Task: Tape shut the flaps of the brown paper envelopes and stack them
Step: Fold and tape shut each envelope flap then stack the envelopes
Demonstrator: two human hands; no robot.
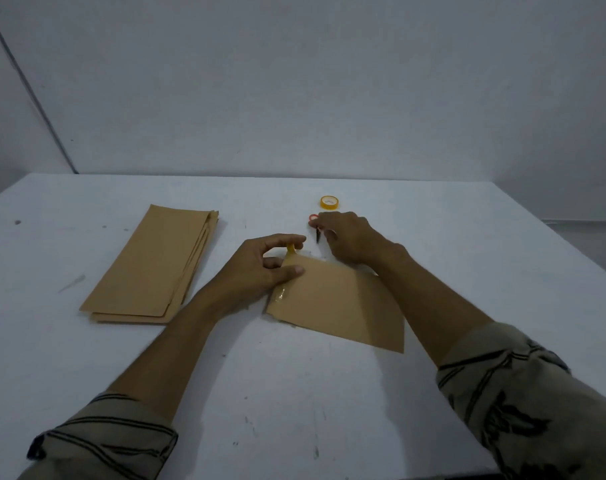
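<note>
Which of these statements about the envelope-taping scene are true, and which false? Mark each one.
1. The tape roll lies beyond the right hand. True.
2. The stack of envelopes lies to the right of both hands. False: it lies left of the left hand.
3. The right hand grips the red-handled scissors. True.
4. The left hand rests on the stack. False: it rests on the single envelope, pinching a yellow piece.
5. The single envelope bears no tape. False: shiny tape covers its left edge.
</note>
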